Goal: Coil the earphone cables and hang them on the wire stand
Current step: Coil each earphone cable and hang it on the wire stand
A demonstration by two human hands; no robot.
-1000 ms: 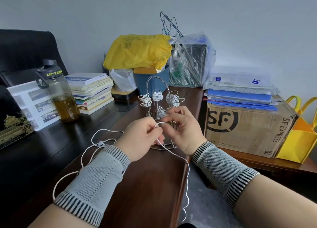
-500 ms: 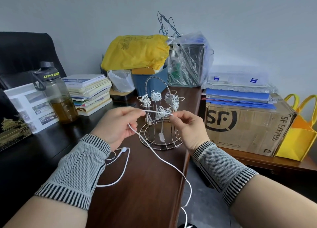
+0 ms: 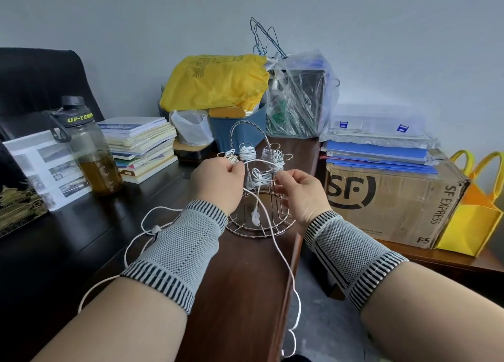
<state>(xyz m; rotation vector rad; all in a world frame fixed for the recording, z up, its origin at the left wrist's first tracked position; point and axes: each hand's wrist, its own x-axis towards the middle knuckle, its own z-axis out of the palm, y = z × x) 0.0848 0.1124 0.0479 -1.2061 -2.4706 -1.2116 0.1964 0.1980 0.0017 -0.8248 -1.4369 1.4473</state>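
A wire stand point(image 3: 257, 225) with an arched handle stands on the dark wooden desk, and several coiled white earphones point(image 3: 246, 151) hang on its prongs. A loose white earphone cable point(image 3: 281, 252) stretches between my hands in front of the stand. My left hand point(image 3: 218, 181) pinches one part of it, and my right hand point(image 3: 300, 190) pinches another part close to the stand. From there the cable drops over the desk's right edge, while another length trails left across the desk under my left wrist.
A drink bottle point(image 3: 90, 149), a stack of books point(image 3: 141, 146) and printed sheets sit at left. Behind the stand are a blue bin, a yellow bag point(image 3: 215, 82) and a clear plastic bag. A cardboard box point(image 3: 390, 201) and a yellow tote stand at right.
My hands went apart, then came closer again and rose in front of the stand, the cable arching between them. The slack on the desk shifted under my left wrist.
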